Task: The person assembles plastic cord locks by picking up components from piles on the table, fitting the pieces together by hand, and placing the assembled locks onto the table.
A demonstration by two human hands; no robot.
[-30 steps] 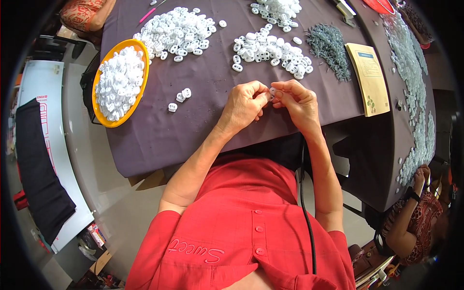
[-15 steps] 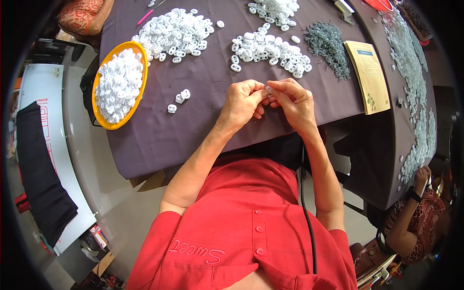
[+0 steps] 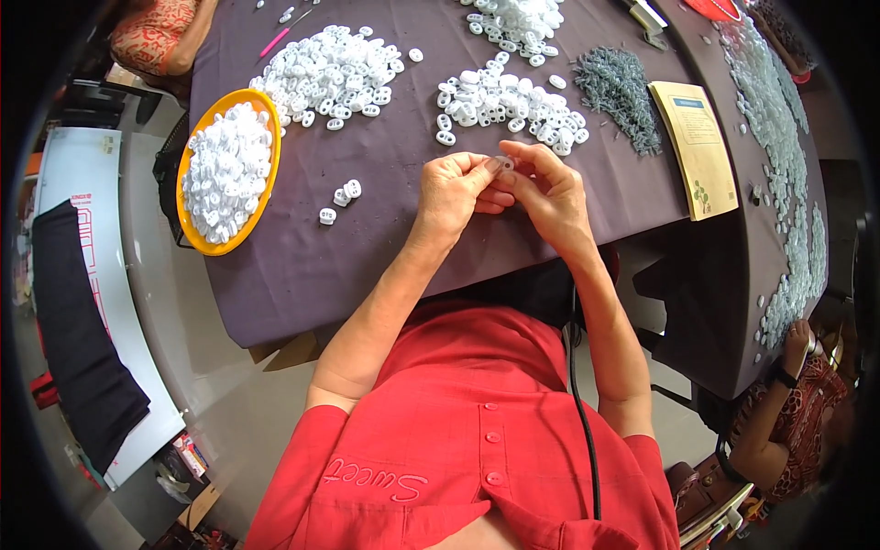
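Above the table's near edge, my left hand (image 3: 456, 194) and my right hand (image 3: 553, 197) meet fingertip to fingertip. Both are closed on one small white oval plastic piece with holes (image 3: 505, 163), mostly covered by the fingers. Just beyond them spreads a pile of similar white two-holed pieces (image 3: 513, 99). To the left of my left hand, a few white pieces (image 3: 342, 197) stand in a little group on the cloth. A heap of small grey-clear plastic parts (image 3: 616, 96) lies beyond my right hand.
An orange oval tray (image 3: 272, 156) heaped with white pieces sits at the left table edge. More piles (image 3: 335, 73) lie farther back, near a pink-handled tool (image 3: 274, 42). A yellowish booklet (image 3: 694, 151) rests at right. Other people sit at the far left and right.
My hands stay together at nearly the same spot; the fingers have shifted slightly around the white piece. The view has moved a little.
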